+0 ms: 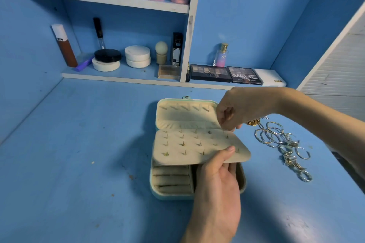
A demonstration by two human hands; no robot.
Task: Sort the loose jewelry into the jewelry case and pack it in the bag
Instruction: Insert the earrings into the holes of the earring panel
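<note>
Pinching a stud point(227, 130) over the earring panel point(189, 148), right grip point(237, 108) risks dropping it if left grip point(215, 183), pinching the panel's edge, wobbles.

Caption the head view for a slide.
Left hand holds the beige earring panel of the open teal jewelry case; right hand pinches at its far edge, loose silver rings alongside.

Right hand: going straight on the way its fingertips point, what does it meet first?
Probably the earring panel, near its far right corner; the right hand looks almost on it, depth unclear.
</note>
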